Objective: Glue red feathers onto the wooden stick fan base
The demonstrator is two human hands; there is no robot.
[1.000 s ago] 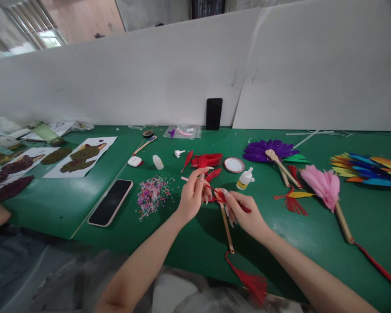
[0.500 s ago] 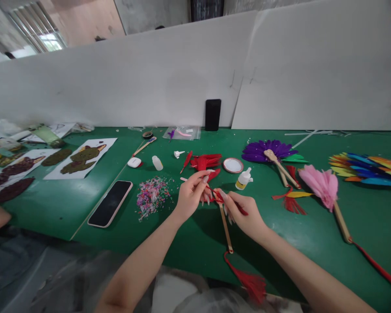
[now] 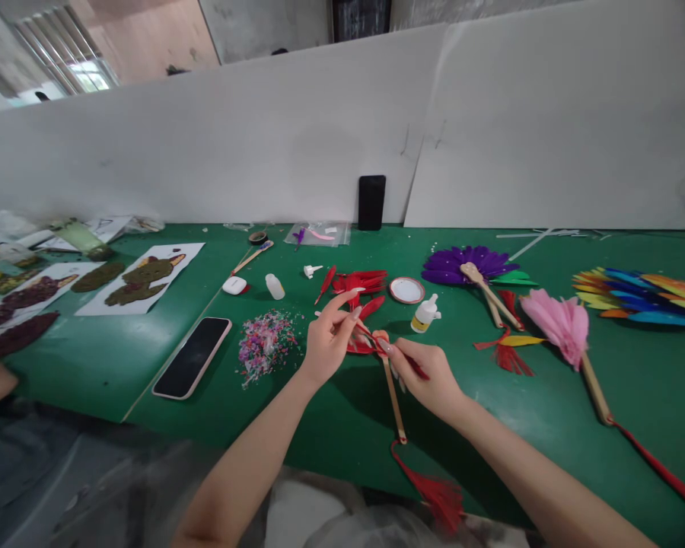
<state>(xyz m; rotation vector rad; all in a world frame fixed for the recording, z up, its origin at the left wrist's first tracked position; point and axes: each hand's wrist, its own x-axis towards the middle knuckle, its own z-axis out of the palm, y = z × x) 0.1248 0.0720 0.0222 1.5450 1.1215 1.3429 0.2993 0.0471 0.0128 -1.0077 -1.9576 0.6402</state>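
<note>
Left hand (image 3: 328, 346): thumb and middle fingers are pinched together on a red feather (image 3: 358, 344), with the index finger held straight out toward 1 o'clock. Right hand (image 3: 428, 377): fingers are closed around the upper end of a wooden stick (image 3: 393, 399), just beside the left hand, at its 4 o'clock. The feather is held against the top of the stick, low over the green counter (image 3: 320, 426); whether it is already fixed there cannot be told. The stick is seen running toward 6 o'clock, and a red tassel (image 3: 434, 491) is hung from its lower end at the counter's near edge.

At 12 o'clock from the hands, a heap of loose red feathers (image 3: 361, 281) is laid out. A small glue bottle (image 3: 424, 313) is stood at 1 o'clock, with a round lid (image 3: 407, 290) just beyond it. At 9 o'clock, a pile of multicoloured flakes (image 3: 266, 342) is scattered, and a smartphone (image 3: 192, 356) is laid face up farther out on the same side.

At 2 o'clock, a purple feather fan (image 3: 462, 264) is placed; a pink feather fan (image 3: 556, 320) is laid at 3 o'clock, and a spread of bright mixed feathers (image 3: 639, 293) is set well beyond it. A black phone (image 3: 371, 202) is propped upright against the white board (image 3: 262, 152) at 12 o'clock.
</note>
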